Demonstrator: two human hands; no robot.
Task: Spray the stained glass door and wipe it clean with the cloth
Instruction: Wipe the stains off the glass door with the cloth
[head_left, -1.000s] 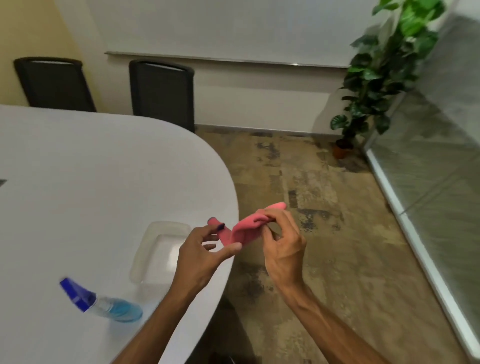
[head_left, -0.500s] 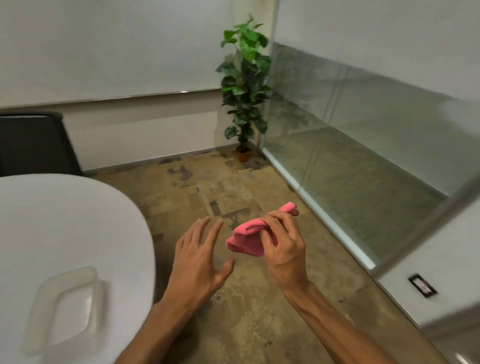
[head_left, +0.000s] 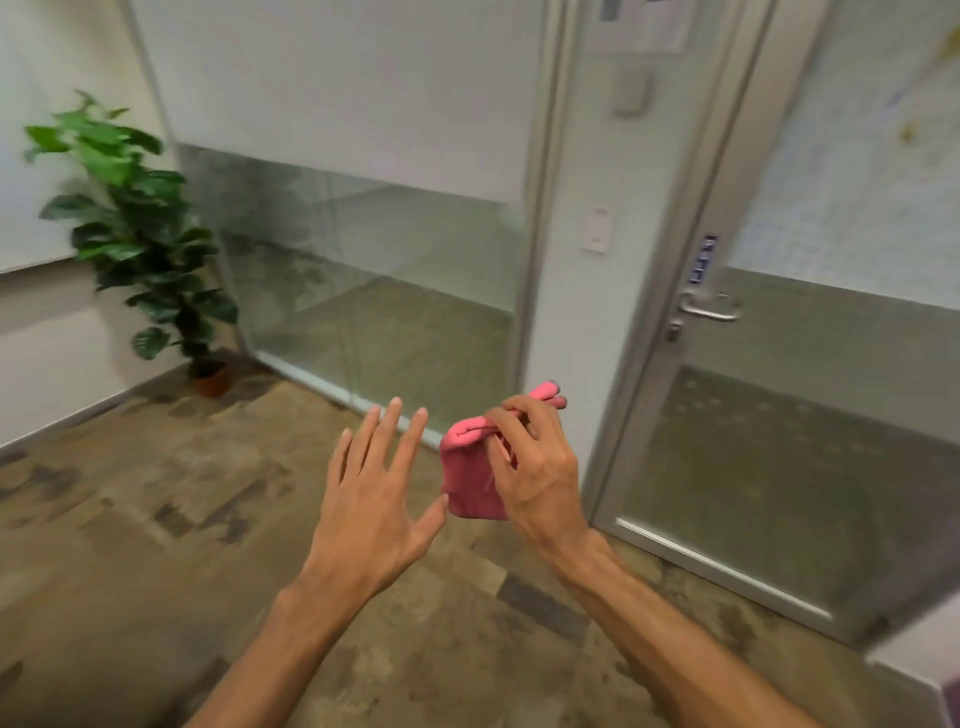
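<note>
Head view: the glass door (head_left: 831, 441) fills the right side, seated in its metal frame (head_left: 675, 291), with the upper pane frosted and the lower pane clear. Faint yellowish marks (head_left: 906, 132) show on the frosted pane near the door's top right; blur prevents further detail. The lever handle (head_left: 709, 310) sits on the door's left edge, with a blue label (head_left: 701, 260) just above it. Left of the door, past the frame, a narrow white wall strip carries a switch plate (head_left: 596, 232). Further left of the door runs a glass partition (head_left: 374, 312), and a potted plant (head_left: 140, 234) stands well left of the door, in the corner. A broad stretch of mottled floor (head_left: 156, 519) lies between the door's bottom rail and the person; the rail meets the floor along a straight edge. Both hands are raised in front of the door's left frame, apart from the door. The right hand (head_left: 540, 478) has its fingers and thumb curled round a bunched pink cloth (head_left: 470, 473). The cloth's upper end projects above the fingers toward the door frame, and its bulk hangs on the side of the palm away from the door. The left hand (head_left: 374, 499), further from the door, is spread with straight fingers and holds nothing. Its thumb tip lies just beside the cloth's lower edge; contact cannot be determined.
</note>
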